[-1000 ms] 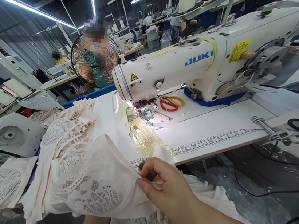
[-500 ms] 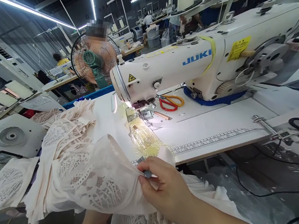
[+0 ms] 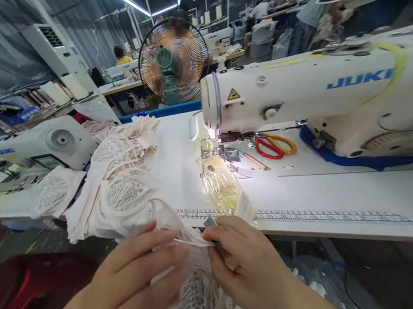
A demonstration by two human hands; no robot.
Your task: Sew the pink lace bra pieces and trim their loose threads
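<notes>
My left hand point(image 3: 137, 277) and my right hand point(image 3: 245, 266) meet at the table's front edge over a pale pink lace piece point(image 3: 195, 295). The left fingers curl around the fabric and a thin strap. The right hand pinches the strap's end together with a small grey tool point(image 3: 211, 222), likely a thread snipper. A stack of similar lace pieces point(image 3: 119, 183) lies on the white table point(image 3: 338, 192) to the left. The white JUKI sewing machine point(image 3: 313, 97) stands behind, its lamp lighting yellowish clear film point(image 3: 220, 181) under the needle.
Red-and-orange scissors point(image 3: 274, 145) lie beside the machine base. A printed ruler strip point(image 3: 335, 217) runs along the table edge. An orange fan point(image 3: 170, 68) stands at the back. Another white machine point(image 3: 36, 142) sits at left. Other people work at far benches.
The view swung right and down. My left hand came up from under the fabric and now grips the lace piece, which is bunched lower between both hands. My right hand still holds the tool.
</notes>
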